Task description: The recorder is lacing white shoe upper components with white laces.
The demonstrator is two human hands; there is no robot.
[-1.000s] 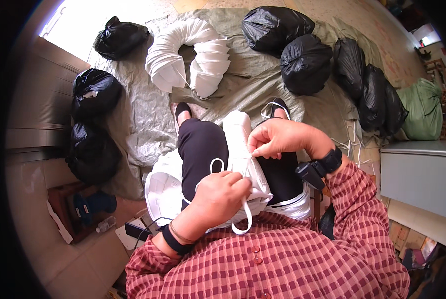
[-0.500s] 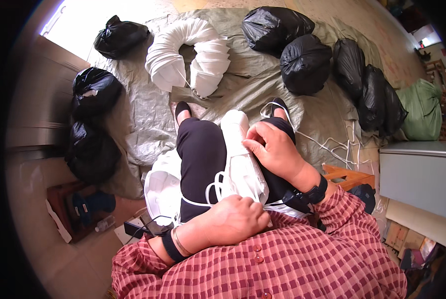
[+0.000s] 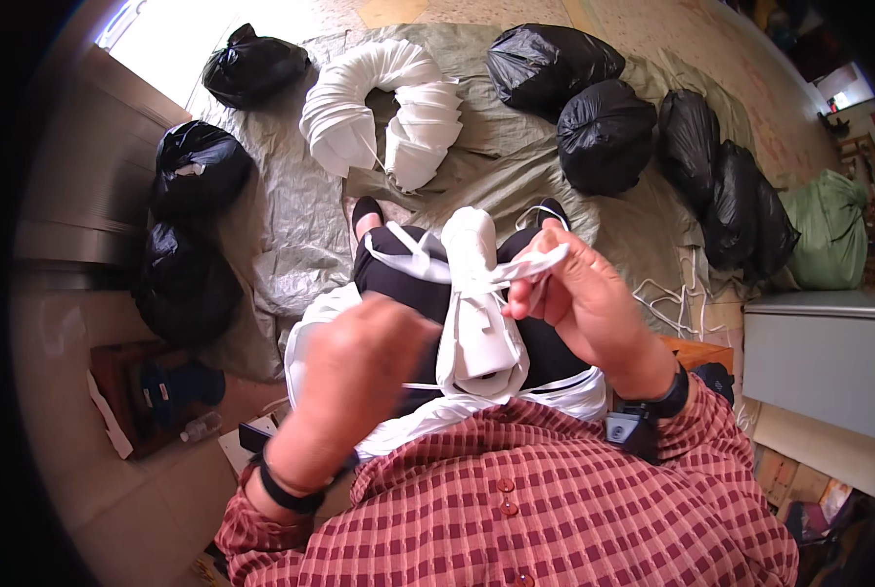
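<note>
A long white bundle [image 3: 483,347] lies along my lap between my thighs, with a white strap [image 3: 427,266] crossed around its upper part. My right hand [image 3: 594,298] is closed on one stretch of that strap, pinching it between thumb and fingers just right of the bundle. A loose loop of the strap sticks out on the left side, above my left thigh. My left hand [image 3: 359,357] hovers left of the bundle, its fingers curled and smeared by motion. Whether it holds anything cannot be made out.
On the grey-green sheet [image 3: 281,254] lies a ring-shaped stack of white pieces [image 3: 418,93]. Several black bags [image 3: 608,137] stand around it, with a green sack [image 3: 826,230] at the right. A grey cabinet [image 3: 819,342] and loose white cord [image 3: 682,303] are nearby; a wooden stool [image 3: 129,391] is left.
My left hand has lifted off the near end of the bundle and swung left. My right hand has taken the strap, which now crosses the bundle's upper part; the bundle's near end is uncovered.
</note>
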